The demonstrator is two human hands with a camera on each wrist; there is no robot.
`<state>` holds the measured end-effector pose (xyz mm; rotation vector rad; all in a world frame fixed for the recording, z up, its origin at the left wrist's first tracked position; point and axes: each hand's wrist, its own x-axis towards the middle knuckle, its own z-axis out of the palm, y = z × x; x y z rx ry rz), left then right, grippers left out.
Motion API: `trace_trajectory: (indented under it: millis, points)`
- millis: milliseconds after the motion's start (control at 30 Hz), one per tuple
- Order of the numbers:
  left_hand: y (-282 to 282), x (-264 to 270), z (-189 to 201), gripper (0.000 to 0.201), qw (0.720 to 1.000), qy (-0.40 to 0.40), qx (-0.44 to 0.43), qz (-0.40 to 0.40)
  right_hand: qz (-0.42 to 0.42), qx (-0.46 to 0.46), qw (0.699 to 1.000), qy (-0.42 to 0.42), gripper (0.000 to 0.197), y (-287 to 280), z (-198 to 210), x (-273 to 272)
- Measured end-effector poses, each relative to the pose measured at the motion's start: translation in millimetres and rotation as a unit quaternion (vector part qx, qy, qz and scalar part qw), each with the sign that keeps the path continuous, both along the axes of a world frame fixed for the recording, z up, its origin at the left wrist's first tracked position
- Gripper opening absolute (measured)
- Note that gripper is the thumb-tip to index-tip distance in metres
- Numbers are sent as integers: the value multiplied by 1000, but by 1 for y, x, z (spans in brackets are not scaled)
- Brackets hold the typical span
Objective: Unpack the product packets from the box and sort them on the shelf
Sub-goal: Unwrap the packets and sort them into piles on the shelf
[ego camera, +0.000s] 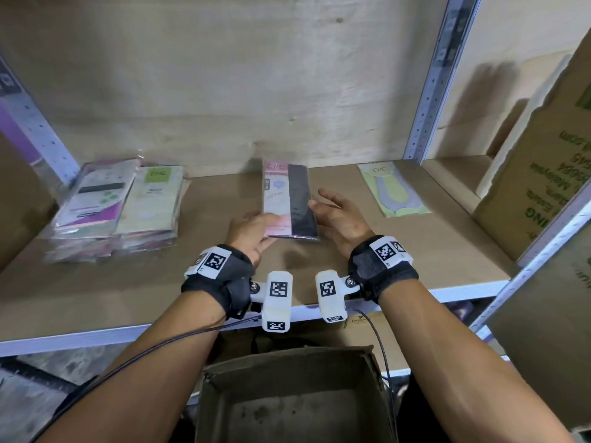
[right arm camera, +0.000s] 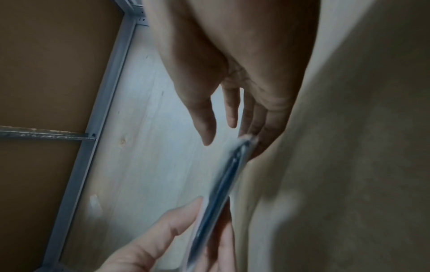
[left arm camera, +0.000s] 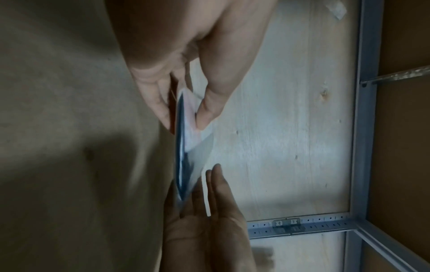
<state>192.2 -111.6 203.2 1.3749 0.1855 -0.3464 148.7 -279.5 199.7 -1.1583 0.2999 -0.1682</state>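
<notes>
A pink-and-black packet hangs just over the middle of the shelf board. My left hand pinches its near left corner, thumb on top and fingers beneath; the left wrist view shows that pinch on the packet's edge. My right hand has straight fingers against the packet's right edge, and the right wrist view shows its fingertips touching the packet. A stack of packets lies on the shelf's left. One green packet lies on the right. The open cardboard box sits below the shelf.
A metal upright bounds the bay on the right, with large cardboard cartons beyond it. Another upright stands at the left. Plywood backs the shelf. Bare board lies between the stack and the held packet.
</notes>
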Motion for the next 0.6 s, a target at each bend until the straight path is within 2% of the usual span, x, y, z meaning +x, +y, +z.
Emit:
trace_trajectory:
  millis: [100, 200, 267, 433, 600]
  points:
    - [1, 2, 1, 28, 996, 14, 43, -71, -10, -55, 998, 20, 51, -2, -1, 2]
    - [8, 9, 1, 19, 991, -4, 86, -107, 34, -96, 994, 32, 43, -5, -2, 2]
    - [15, 17, 2, 10, 992, -20, 98, -80, 94, -114, 988, 36, 40, -7, 1, -1]
    - [49, 53, 1, 6, 992, -54, 110, 19, 207, -149, 966, 27, 35, -6, 4, -8]
    - [82, 70, 0, 30, 979, -81, 187, 15, 267, -177, 947, 36, 40, -8, 5, -14]
